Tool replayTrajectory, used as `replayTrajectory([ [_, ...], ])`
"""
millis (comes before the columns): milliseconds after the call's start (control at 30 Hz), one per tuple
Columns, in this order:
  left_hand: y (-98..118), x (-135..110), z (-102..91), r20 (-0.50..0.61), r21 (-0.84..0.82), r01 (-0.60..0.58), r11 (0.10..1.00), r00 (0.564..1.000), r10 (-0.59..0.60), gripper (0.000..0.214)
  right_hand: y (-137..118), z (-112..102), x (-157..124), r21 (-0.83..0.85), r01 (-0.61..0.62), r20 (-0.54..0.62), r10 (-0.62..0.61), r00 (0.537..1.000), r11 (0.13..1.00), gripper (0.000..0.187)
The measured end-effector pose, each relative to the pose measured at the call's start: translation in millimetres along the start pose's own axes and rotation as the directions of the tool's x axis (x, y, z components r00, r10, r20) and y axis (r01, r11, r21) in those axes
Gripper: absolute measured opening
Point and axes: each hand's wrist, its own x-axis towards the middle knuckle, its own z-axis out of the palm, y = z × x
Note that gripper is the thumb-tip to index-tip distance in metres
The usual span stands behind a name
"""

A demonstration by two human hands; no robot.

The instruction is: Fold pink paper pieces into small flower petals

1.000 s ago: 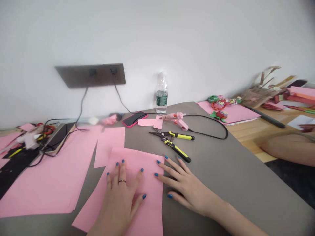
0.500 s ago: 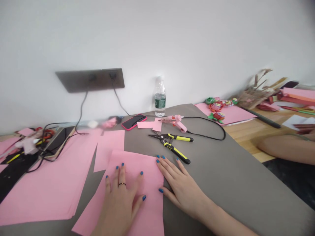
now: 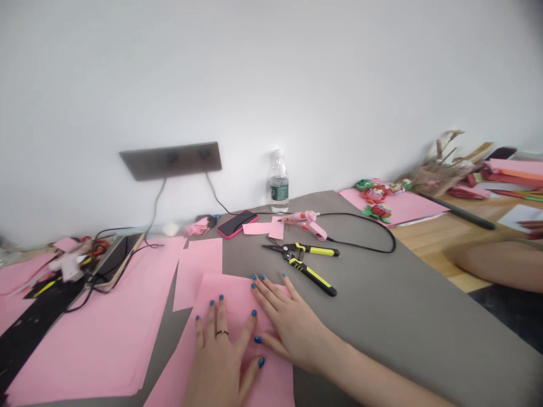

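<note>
Head view, left hand (image 3: 220, 362) and right hand (image 3: 292, 330) flat on pink paper (image 3: 182, 367), fingers (image 3: 221, 319) spread open, bottle (image 3: 279, 182) upright behind

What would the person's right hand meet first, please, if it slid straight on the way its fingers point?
Probably the black smartphone in a pink case, after crossing bare grey mat. The right hand points away and leftward, though depth is uncertain.

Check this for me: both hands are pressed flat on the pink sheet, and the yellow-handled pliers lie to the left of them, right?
Not quite. The head view shows the left hand and right hand flat on the pink sheet, but the pliers lie to the right of them, on the grey mat, not to the left.
</note>
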Motion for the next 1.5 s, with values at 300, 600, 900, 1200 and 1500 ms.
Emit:
replayTrajectory([
  [300,-6,-7,9.1,-0.083,0.037,-0.058,0.998,0.995,0.061,0.073,-1,3,0,0.010,-0.032,0.083,0.031,0.996,0.999,0.075],
  [600,-73,-12,-48.1,-0.038,-0.383,0.256,0.887,0.956,-0.292,0.049,12,2,0,0.039,0.046,0.100,-0.050,0.994,0.998,0.080],
  [900,-106,51,-61.8,0.273,-0.813,0.432,0.391,0.875,-0.399,0.055,16,11,-3,-0.018,0.101,0.038,-0.100,0.994,0.995,0.074],
  [1200,-111,101,-62.0,0.309,-0.642,0.157,0.751,0.949,0.066,0.034,21,16,-4,-0.052,0.155,-0.037,-0.157,0.987,0.986,0.066],
  [1500,-108,104,-65.5,0.335,-0.607,0.118,0.786,0.935,0.118,0.033,21,15,-6,-0.036,0.157,-0.047,-0.159,0.986,0.987,0.065],
])
